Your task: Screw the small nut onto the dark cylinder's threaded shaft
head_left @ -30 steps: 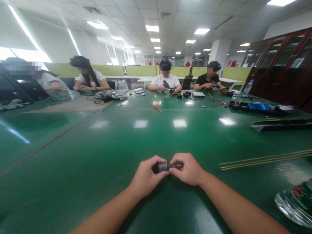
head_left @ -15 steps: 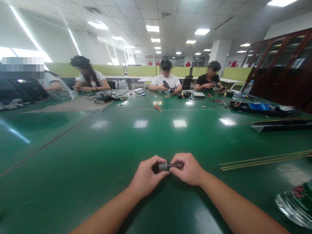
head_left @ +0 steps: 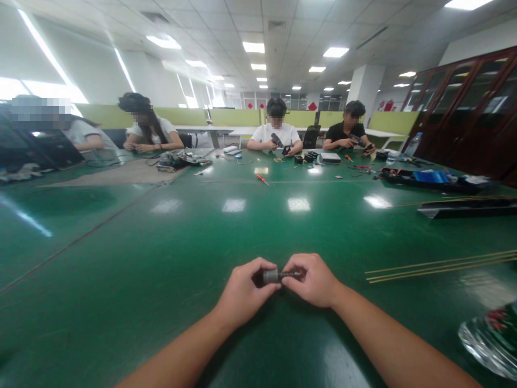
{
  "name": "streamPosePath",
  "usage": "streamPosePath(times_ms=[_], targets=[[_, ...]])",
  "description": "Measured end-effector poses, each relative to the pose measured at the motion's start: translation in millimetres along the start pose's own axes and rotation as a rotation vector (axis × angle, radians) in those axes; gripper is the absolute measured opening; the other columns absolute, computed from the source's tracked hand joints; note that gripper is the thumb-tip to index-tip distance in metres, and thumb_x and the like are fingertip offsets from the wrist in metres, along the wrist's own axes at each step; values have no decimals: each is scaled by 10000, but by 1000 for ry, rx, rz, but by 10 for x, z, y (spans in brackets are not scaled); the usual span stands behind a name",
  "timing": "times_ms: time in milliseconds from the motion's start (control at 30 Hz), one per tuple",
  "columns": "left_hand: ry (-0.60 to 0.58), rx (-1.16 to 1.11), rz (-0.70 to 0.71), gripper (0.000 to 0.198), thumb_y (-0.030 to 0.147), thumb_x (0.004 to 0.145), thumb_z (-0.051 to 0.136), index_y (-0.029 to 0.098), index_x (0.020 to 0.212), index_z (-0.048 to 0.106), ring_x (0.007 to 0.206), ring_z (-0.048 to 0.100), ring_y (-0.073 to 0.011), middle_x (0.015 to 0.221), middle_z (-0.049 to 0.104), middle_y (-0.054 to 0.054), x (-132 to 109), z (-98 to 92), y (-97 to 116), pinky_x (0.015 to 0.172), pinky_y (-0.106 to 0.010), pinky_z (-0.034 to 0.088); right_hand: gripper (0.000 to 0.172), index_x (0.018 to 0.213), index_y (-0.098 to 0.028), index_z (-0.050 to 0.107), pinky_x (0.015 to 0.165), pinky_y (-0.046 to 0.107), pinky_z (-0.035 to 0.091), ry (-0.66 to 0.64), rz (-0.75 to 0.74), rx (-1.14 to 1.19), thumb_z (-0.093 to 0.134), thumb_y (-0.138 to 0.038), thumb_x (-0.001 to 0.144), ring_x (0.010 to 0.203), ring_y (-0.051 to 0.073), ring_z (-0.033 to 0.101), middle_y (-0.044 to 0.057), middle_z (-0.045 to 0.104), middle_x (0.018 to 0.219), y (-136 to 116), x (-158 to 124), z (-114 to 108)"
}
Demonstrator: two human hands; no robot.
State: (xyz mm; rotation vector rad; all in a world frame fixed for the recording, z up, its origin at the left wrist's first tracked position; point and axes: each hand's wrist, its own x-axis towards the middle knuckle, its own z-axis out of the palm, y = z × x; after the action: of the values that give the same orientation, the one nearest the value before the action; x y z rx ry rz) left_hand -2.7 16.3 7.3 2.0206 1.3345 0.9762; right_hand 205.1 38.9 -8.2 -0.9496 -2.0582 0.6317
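Note:
A small grey metal cylinder with a thin dark ridged shaft (head_left: 271,276) is held level between my two hands, just above or on the green table; I cannot tell whether it touches the surface. My left hand (head_left: 244,288) is closed round the cylinder end, thumb below and fingers above. The shaft side, pointing right, is pinched by my right hand (head_left: 313,280) between thumb and fingers. My fingertips nearly meet where shaft and cylinder join. Fingers hide part of the piece, and its exact kind cannot be made out.
Thin yellow rods (head_left: 424,269) and a glass jar (head_left: 484,339) lie to the right on the green table (head_left: 181,237). Farther off are an orange screwdriver (head_left: 262,179), a long black tray (head_left: 464,207) and several electronic parts. Several people sit across the table, one with a power drill (head_left: 277,140).

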Motion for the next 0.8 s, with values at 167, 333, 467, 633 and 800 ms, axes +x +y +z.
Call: streamPosePath(times_ms=[167, 333, 467, 633, 800], targets=[[-9, 9, -9, 198, 218, 734, 760, 223, 924, 704, 829, 685, -190, 875, 741, 11, -5, -2, -2, 760, -283, 486, 25, 736, -174, 684, 567, 225, 355, -3, -1, 1, 709, -170, 735, 570, 114, 514, -23, 593, 632, 6, 4, 6], [-9, -2, -3, 194, 217, 733, 749, 223, 922, 703, 827, 686, -193, 874, 743, 8, -3, 4, -9, 762, -286, 493, 30, 732, -171, 682, 563, 222, 348, 7, -1, 4, 710, -161, 730, 564, 109, 504, -27, 588, 624, 3, 8, 4], [2, 3, -5, 196, 214, 730, 748, 224, 920, 705, 829, 686, -192, 874, 743, 10, 0, 1, 6, 763, -286, 490, 26, 730, -170, 682, 559, 220, 350, 9, 8, 16, 707, -162, 733, 563, 110, 508, -27, 587, 619, -7, -2, -4], [-1, 5, -12, 193, 227, 730, 751, 220, 917, 706, 818, 685, -190, 867, 742, 9, 7, 0, 13, 754, -281, 491, 22, 738, -172, 686, 558, 222, 356, -1, 15, 9, 708, -173, 737, 562, 113, 508, -25, 592, 623, 1, -6, -6], [1, -1, -7, 194, 228, 729, 746, 213, 918, 702, 824, 684, -196, 869, 741, -2, 1, 3, 8, 756, -287, 499, 22, 740, -171, 685, 548, 224, 351, 2, 21, -7, 706, -177, 739, 549, 112, 497, -29, 577, 608, -1, -1, -11]])
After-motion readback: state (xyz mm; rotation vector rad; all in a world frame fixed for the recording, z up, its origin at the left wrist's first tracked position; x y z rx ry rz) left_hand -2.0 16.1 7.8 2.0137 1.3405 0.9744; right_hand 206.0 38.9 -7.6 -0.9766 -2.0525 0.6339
